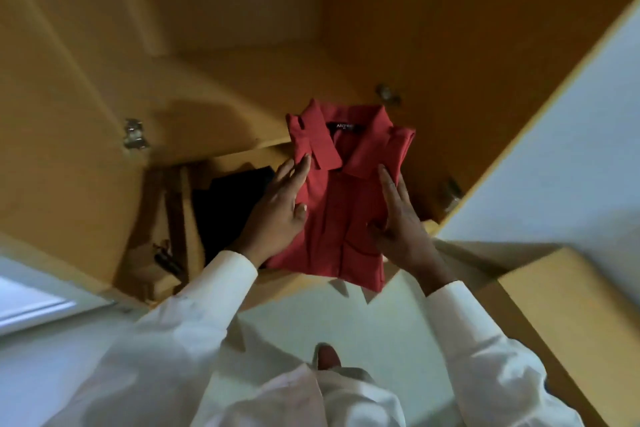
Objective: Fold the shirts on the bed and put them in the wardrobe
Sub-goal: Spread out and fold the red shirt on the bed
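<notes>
White sleeves are seen lowest; the red shirt is held between flat left hand and right hand, collar pointed at the upper-middle shelf

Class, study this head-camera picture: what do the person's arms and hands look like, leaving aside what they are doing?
Both arms wear long white cloth sleeves, the left sleeve and the right sleeve, each ending in a plain cuff at the wrist. The left hand and the right hand are bare: no gloves, and no ring or watch shows.
</notes>
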